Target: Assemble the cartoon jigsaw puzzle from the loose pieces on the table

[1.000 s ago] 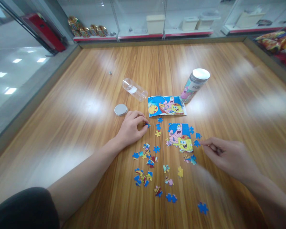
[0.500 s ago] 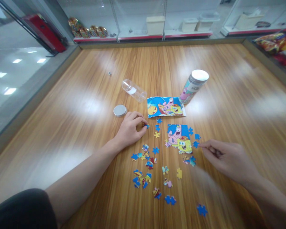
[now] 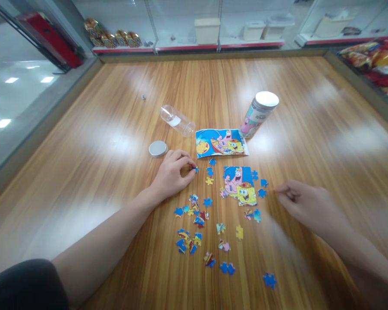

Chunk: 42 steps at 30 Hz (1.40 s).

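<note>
My left hand (image 3: 175,172) rests on the wood table, thumb and fingers closed on a small blue jigsaw puzzle piece (image 3: 196,170). To its right lies a partly joined puzzle (image 3: 241,183) with a pink and a yellow cartoon figure. My right hand (image 3: 305,204) is curled with its fingertips together and nothing showing in them, a little right of a loose blue piece (image 3: 262,193). Several other pieces (image 3: 194,211) lie scattered between and below the hands. The printed picture sheet (image 3: 221,143) lies flat above the joined puzzle.
A cartoon-printed can (image 3: 258,115) stands beyond the sheet. A clear plastic cylinder (image 3: 177,120) lies on its side, near a round silver lid (image 3: 158,148). One blue piece (image 3: 269,280) sits close to me. Raised edging borders the table (image 3: 123,94); shelves stand behind it.
My right hand has drawn away to the right from the loose blue piece, which stays on the table. My left hand keeps its pinch. The view has shifted slightly.
</note>
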Tool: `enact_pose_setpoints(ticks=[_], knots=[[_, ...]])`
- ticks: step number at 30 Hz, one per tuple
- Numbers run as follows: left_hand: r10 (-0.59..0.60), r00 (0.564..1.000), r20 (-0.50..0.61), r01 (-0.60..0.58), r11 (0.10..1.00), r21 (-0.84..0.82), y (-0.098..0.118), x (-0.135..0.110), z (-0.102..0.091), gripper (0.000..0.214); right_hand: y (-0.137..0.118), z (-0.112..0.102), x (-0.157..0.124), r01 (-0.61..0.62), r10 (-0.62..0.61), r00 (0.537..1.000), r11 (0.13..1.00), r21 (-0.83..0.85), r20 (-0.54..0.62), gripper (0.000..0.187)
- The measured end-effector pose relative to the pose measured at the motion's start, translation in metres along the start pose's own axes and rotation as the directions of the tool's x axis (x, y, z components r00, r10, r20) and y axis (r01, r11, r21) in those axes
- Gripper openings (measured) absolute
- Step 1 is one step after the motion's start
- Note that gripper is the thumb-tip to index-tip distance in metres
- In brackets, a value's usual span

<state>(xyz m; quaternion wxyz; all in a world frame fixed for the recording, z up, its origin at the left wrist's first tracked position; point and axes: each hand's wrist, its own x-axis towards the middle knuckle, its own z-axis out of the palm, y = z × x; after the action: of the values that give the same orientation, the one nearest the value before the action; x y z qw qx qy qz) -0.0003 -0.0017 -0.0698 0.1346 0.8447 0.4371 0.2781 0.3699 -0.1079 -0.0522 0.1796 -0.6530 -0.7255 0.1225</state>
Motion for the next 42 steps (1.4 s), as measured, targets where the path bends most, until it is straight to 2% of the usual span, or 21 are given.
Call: enact_pose_setpoints(ticks=[4,10,18,23,27,29,31,34,36,42], knots=[[0.006,1.000,0.000,-0.006,1.000,-0.001,-0.004,0.000,0.001,0.003,-0.003,-0.006,0.002,-0.037,0.044,0.997,0.994,-0.106,0.060,0.019],[0.011,1.000,-0.017,-0.011,1.000,-0.019,-0.011,0.000,0.003,0.004,-0.015,-0.013,0.003,-0.026,0.039,0.995,0.991,-0.133,0.097,0.021],[0.010,1.000,-0.016,-0.010,1.000,0.002,-0.009,0.000,0.003,0.005,-0.016,-0.010,0.003,-0.058,0.071,0.992,0.991,-0.121,0.105,0.029],[0.008,1.000,-0.015,-0.008,1.000,-0.002,-0.009,0.000,0.003,0.004,-0.019,-0.013,0.001,-0.046,0.064,0.983,0.993,-0.105,0.172,0.026],[0.006,1.000,-0.013,-0.006,1.000,0.000,-0.011,0.000,0.004,0.005,-0.021,-0.014,-0.001,0.017,-0.002,0.968,0.998,-0.059,0.251,0.028],[0.009,1.000,-0.016,-0.009,1.000,-0.003,-0.012,0.000,0.004,0.005,-0.021,-0.013,-0.001,0.036,-0.025,0.973,0.998,-0.043,0.227,0.025],[0.010,1.000,-0.018,-0.010,1.000,-0.008,-0.012,-0.001,0.003,0.005,-0.022,-0.011,0.000,0.017,-0.015,0.991,1.000,-0.013,0.136,0.021],[0.011,1.000,-0.015,-0.011,1.000,-0.011,-0.012,-0.001,0.002,0.004,-0.022,-0.007,0.002,-0.003,0.001,0.999,1.000,0.031,0.038,0.038],[0.018,1.000,-0.015,-0.018,1.000,-0.008,-0.012,-0.002,0.002,0.004,-0.021,-0.005,0.002,0.019,-0.021,0.998,1.000,0.024,0.058,0.044],[0.021,1.000,-0.013,-0.021,1.000,-0.010,-0.012,-0.001,0.003,0.005,-0.021,-0.003,0.000,0.094,-0.097,0.992,0.995,0.045,0.085,0.045]])
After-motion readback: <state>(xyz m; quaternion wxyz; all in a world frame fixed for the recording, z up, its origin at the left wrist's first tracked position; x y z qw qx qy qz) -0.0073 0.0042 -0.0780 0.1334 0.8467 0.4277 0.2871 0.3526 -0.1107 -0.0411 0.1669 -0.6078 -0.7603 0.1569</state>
